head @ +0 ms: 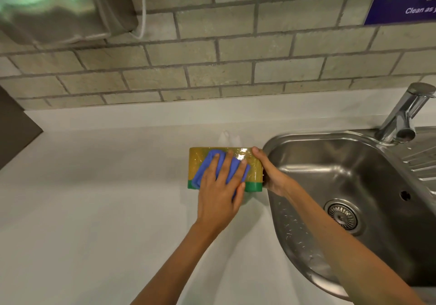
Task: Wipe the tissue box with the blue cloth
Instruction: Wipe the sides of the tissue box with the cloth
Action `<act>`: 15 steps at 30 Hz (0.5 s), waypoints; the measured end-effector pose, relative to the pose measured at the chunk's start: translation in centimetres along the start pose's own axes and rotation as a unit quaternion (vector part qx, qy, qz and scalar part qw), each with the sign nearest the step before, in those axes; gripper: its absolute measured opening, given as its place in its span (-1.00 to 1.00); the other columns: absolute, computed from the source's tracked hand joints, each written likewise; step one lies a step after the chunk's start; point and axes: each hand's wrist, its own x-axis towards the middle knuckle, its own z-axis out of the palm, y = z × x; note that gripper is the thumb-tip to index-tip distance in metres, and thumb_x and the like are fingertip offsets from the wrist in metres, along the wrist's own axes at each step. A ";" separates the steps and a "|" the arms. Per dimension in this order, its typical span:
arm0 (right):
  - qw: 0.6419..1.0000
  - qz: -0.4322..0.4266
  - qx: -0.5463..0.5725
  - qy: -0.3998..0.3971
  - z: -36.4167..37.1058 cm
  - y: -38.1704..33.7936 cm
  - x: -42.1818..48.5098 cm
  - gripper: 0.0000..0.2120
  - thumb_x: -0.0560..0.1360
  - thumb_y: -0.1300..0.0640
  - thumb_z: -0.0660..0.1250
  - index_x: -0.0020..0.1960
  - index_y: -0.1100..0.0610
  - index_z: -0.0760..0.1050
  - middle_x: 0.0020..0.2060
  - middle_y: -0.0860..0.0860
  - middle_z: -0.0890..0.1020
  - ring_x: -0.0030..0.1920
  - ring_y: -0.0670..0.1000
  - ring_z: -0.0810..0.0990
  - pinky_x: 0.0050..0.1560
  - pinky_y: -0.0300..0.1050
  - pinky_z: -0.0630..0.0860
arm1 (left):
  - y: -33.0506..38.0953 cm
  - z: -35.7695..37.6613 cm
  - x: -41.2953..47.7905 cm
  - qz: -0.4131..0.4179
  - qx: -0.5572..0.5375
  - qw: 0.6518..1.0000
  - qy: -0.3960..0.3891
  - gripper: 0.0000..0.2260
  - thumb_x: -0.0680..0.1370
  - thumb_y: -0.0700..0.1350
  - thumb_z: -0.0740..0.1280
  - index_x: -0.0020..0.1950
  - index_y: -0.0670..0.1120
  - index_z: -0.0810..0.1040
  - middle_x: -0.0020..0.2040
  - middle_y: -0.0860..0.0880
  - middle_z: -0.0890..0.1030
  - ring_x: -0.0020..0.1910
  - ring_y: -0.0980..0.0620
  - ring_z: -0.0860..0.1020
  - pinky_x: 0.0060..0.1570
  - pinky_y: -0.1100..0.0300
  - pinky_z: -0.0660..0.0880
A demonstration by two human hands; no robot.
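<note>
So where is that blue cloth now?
Head view, centre: the folded blue cloth lies on the yellow-and-green tissue box under the left hand, beside the steel sink.

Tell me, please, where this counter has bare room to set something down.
The widest bare counter lies left of the tissue box, out to the dark panel. A strip runs behind it along the tiled wall. Right of it is crowded: the right hand grips its end beside the sink; the left hand presses the blue cloth on it.

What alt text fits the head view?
A left hand presses a blue cloth on a tissue box while the right hand grips its right end. The box sits on a white counter beside a steel sink.
</note>
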 end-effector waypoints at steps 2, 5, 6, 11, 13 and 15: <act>1.000 0.002 -0.005 0.002 -0.1 0.1 0.0 -0.39 0.16 -0.44 0.23 0.05 -0.08 0.53 -0.18 -0.14 0.74 -0.13 -0.15 0.69 -0.17 -0.20 0.56 | -1.3 -0.3 -1.0 -0.006 0.025 1.000 -0.004 -0.56 0.60 0.08 0.00 0.31 -0.02 0.52 0.34 -0.19 0.50 0.37 -0.27 0.39 0.23 -0.23 0.40; 1.000 -0.001 -0.003 0.006 0.6 0.0 -0.1 -0.45 0.16 -0.42 0.24 0.00 -0.11 0.51 -0.16 -0.11 0.71 -0.13 -0.14 0.68 -0.22 -0.22 0.57 | -2.0 -0.8 0.0 -0.095 0.000 0.995 0.005 -0.62 0.58 0.04 0.10 0.31 -0.01 0.52 0.38 -0.26 0.43 0.35 -0.37 0.36 0.23 -0.27 0.38; 1.000 -0.003 0.000 0.006 0.9 0.0 -0.1 -0.48 0.17 -0.40 0.24 -0.01 -0.12 0.51 -0.12 -0.08 0.70 -0.08 -0.11 0.67 -0.18 -0.19 0.57 | -1.8 -0.7 0.7 -0.131 -0.024 0.991 0.012 -0.64 0.57 0.00 0.14 0.32 -0.02 0.50 0.41 -0.26 0.40 0.36 -0.38 0.33 0.24 -0.26 0.38; 1.000 -0.009 0.002 0.011 1.3 -0.2 -0.3 -0.28 0.14 -0.41 0.28 0.17 -0.02 0.49 0.06 0.03 0.64 0.10 0.01 0.61 -0.02 -0.11 0.55 | 0.7 0.2 2.9 -0.164 -0.058 0.985 0.004 -0.61 0.56 -0.01 0.17 0.39 0.00 0.43 0.44 -0.20 0.36 0.42 -0.35 0.27 0.29 -0.26 0.31; 1.000 -0.011 0.006 0.010 1.1 -0.1 -0.4 -0.27 0.12 -0.41 0.28 0.16 -0.02 0.50 0.01 0.00 0.67 0.03 -0.03 0.63 -0.11 -0.17 0.56 | 1.2 0.4 1.8 -0.087 -0.019 0.996 -0.002 -0.62 0.55 0.01 0.18 0.36 -0.01 0.46 0.39 -0.21 0.44 0.37 -0.35 0.35 0.24 -0.26 0.37; 1.000 -0.013 0.010 0.010 1.0 -0.1 -0.4 -0.28 0.13 -0.40 0.27 0.15 0.00 0.50 0.00 0.01 0.67 0.02 -0.03 0.63 -0.12 -0.16 0.55 | 0.5 0.4 0.1 -0.016 0.008 1.000 -0.008 -0.61 0.59 0.05 0.09 0.33 -0.02 0.49 0.35 -0.20 0.49 0.35 -0.34 0.38 0.19 -0.23 0.42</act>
